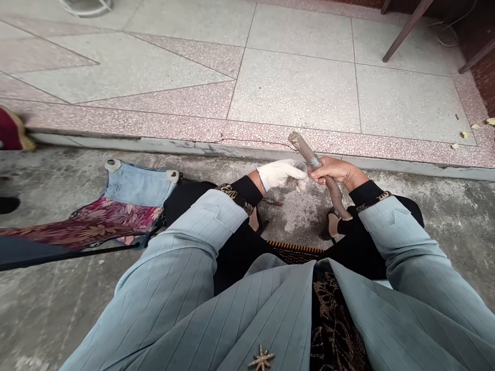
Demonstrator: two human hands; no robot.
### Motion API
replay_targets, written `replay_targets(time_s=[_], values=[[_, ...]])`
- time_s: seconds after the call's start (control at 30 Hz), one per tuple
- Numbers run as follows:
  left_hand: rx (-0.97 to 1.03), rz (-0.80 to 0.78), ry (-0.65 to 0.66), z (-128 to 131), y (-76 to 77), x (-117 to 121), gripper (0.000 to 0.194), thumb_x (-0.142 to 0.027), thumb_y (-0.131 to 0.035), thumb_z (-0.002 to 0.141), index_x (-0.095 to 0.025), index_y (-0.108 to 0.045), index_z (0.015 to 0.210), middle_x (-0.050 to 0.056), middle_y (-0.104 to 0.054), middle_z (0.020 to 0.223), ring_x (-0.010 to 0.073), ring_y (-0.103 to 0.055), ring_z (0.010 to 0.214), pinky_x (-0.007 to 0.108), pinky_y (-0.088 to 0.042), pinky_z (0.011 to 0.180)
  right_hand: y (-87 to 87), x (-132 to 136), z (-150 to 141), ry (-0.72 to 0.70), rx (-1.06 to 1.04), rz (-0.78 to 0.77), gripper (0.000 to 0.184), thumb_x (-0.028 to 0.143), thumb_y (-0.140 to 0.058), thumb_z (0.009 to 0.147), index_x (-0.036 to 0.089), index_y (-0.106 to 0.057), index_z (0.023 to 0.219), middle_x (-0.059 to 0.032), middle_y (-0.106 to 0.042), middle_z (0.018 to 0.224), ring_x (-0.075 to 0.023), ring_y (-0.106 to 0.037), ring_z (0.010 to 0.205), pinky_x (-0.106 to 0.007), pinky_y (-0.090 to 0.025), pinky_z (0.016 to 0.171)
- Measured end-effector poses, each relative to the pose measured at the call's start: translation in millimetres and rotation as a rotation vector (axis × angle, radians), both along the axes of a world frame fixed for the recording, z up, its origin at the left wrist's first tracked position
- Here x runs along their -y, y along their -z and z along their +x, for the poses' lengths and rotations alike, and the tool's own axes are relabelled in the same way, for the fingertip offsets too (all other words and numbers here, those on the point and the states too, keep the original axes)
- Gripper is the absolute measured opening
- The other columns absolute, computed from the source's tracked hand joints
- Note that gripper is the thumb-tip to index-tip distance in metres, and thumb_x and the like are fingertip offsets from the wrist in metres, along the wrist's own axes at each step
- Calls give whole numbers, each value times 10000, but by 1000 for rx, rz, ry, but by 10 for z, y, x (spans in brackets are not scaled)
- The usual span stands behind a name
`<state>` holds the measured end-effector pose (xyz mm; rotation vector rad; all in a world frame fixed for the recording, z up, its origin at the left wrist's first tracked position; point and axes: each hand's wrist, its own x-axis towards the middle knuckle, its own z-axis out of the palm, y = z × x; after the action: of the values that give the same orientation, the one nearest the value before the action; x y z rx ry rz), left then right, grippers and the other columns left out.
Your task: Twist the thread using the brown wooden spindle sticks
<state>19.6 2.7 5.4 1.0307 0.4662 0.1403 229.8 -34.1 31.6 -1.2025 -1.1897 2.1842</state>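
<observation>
My right hand (335, 172), bare, is closed around a brown wooden stick (305, 147) that bends towards its lower end. The stick slants, its cut upper end pointing up and left, its lower end down between my knees. Just above my right fingers, a coil of silvery wire (314, 162) is wrapped tightly around the wood. My left hand (284, 174), in a white knitted glove, is beside the stick with its thumb and fingertips pinched together close to my right fingertips. What lies in that pinch is too small to make out.
Ahead runs a low raised step (193, 126) of pink and grey terrazzo. To my left stands a folding seat (133, 185) with denim and flowered cloth. A small dark-handled object (273, 202) lies on the concrete below my left hand. Wooden furniture legs (406, 31) stand far right.
</observation>
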Motion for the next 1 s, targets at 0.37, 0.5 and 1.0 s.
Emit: replay_targets(time_s=[0.37,0.5,1.0], values=[[-715,1465,-126,123,-127,201,229,-304,-492,949,-137,-622,1039,135,-664,1055,265,-661,931,346,-462,787,166,-48,-86,385,100,-132,175,47,-684,731,147,-552,675,6,-573,526,-66,-458,399,-191,-413,374],[-703,1457,-105,114,-26,170,275,-334,-430,982,-152,-613,1076,108,-670,1078,233,-655,921,312,-444,761,117,-76,-40,451,123,-88,110,38,-683,758,114,-604,745,-43,-664,612,-62,-450,408,-198,-414,378],[-703,1308,-86,5,-63,51,184,-251,-480,901,-175,-646,920,70,-700,854,193,-612,724,281,-371,617,-18,-118,383,618,-45,16,251,226,-788,790,151,-620,962,-69,-697,919,-46,-469,480,-191,-458,409]])
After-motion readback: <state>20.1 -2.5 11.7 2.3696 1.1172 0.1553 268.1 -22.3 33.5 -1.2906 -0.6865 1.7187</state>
